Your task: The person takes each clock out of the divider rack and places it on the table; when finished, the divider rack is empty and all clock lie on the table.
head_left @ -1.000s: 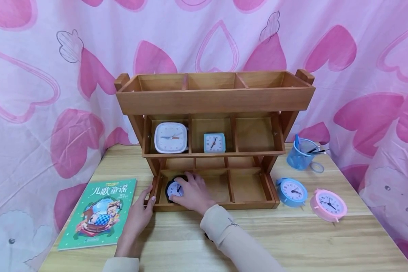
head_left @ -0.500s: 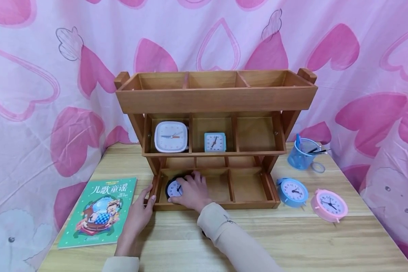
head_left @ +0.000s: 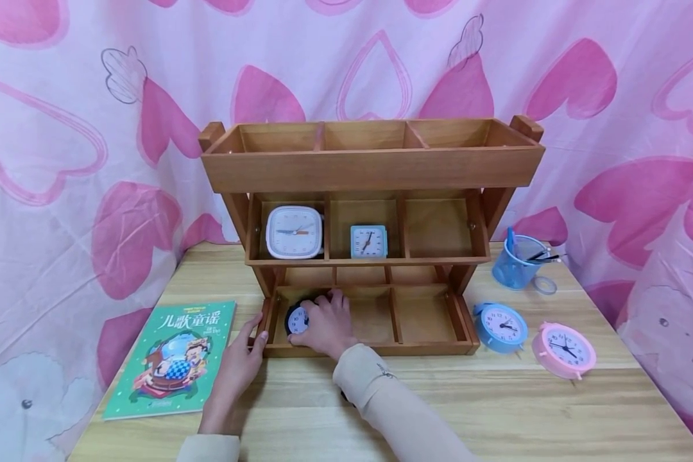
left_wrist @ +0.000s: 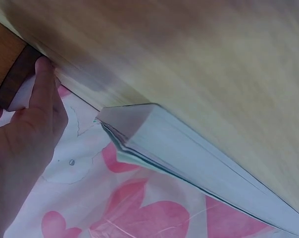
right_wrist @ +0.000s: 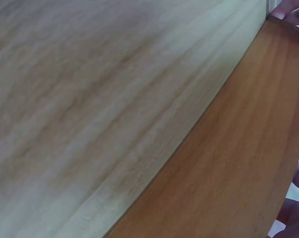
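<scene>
a black clock (head_left: 296, 319) is gripped by the right hand (head_left: 326, 326). the rack (head_left: 375, 171) is touched by the left hand (head_left: 241, 360); whether it is pinched cannot be told.

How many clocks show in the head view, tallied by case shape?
Square, rounded or sharp-cornered: 2 (white rounded-square clock, small pale-teal square clock)
Round: 3 (black round clock partly covered by the right hand, light-blue round clock, pink round clock)
Total: 5
</scene>
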Demonstrator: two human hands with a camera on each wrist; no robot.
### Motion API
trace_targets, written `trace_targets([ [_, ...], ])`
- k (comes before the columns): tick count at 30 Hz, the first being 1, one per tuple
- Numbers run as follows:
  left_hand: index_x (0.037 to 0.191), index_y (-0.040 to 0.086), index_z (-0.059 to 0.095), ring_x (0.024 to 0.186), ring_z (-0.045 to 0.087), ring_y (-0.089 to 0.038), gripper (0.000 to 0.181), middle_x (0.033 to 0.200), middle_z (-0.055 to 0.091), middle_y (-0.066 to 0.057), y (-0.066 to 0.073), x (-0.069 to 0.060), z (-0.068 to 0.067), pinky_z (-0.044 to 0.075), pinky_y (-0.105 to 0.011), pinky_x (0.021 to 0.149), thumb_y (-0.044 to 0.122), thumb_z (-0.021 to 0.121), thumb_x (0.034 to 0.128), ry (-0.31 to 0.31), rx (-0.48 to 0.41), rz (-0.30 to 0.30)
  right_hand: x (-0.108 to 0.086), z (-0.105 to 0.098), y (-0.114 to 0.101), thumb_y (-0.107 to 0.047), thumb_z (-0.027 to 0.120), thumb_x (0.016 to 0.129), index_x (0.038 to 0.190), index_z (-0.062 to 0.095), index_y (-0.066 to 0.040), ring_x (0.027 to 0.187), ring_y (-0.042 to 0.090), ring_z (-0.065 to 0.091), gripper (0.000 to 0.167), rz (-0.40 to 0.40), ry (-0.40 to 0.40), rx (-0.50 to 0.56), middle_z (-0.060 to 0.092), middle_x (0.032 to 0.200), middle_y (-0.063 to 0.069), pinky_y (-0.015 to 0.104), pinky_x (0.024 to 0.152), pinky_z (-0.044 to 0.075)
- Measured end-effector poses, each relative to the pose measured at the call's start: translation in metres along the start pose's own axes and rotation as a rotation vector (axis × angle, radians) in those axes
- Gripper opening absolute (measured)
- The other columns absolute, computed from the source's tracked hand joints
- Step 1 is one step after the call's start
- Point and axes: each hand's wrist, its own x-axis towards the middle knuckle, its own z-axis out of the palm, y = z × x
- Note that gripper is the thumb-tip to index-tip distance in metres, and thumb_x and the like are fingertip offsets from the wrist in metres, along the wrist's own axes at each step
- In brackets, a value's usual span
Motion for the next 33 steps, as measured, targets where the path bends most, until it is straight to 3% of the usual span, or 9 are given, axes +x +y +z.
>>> trace_targets([
  [5,0.155,0.02,0.033,0.109,0.06,-0.032,0.051,0.135,0.057,-0.024,0.0,0.0,0.0,0.052,-0.046,0.084,0.029,0.044,0.1067,0.003,0.002,0.001,0.001,0.003,0.002,-0.065,0.075,0.067,0.12,0.069,-0.023,0.117,0.037,0.046,0.068,-0.02,0.029,-0.033,0.067,0.113,0.007,0.051,0.096,0.039],
  [14,0.154,0.019,0.036,0.109,0.062,-0.033,0.05,0.125,0.063,-0.023,-0.001,0.0,0.001,0.05,-0.049,0.086,0.028,0.045,0.1061,0.026,0.011,0.028,0.002,-0.003,0.005,-0.063,0.073,0.068,0.119,0.07,-0.025,0.118,0.037,0.05,0.063,-0.006,0.059,0.02,0.066,0.115,0.007,0.056,0.095,0.039],
  [24,0.155,0.019,0.035,0.111,0.061,-0.034,0.05,0.133,0.059,-0.024,-0.002,0.001,0.0,0.051,-0.05,0.087,0.03,0.044,0.1065,0.017,0.005,0.019,-0.003,-0.018,0.007,-0.055,0.073,0.074,0.121,0.069,-0.023,0.101,0.024,0.059,0.058,-0.049,0.069,0.16,0.065,0.114,0.004,0.045,0.088,0.049],
  [28,0.155,0.019,0.035,0.113,0.06,-0.034,0.05,0.137,0.056,-0.025,-0.002,0.001,0.001,0.051,-0.05,0.088,0.029,0.044,0.1066,0.017,0.0,0.021,-0.006,-0.028,0.007,-0.052,0.074,0.076,0.124,0.067,-0.021,0.102,0.023,0.059,0.058,-0.047,0.061,0.248,0.063,0.119,0.005,0.042,0.087,0.052],
  [33,0.155,0.02,0.035,0.116,0.059,-0.035,0.05,0.141,0.053,-0.024,-0.001,0.002,0.001,0.051,-0.05,0.089,0.03,0.044,0.1067,0.008,-0.007,0.003,-0.015,-0.042,0.013,-0.049,0.075,0.077,0.127,0.065,-0.02,0.112,0.026,0.055,0.06,-0.033,0.078,0.321,0.059,0.129,0.01,0.046,0.085,0.053],
])
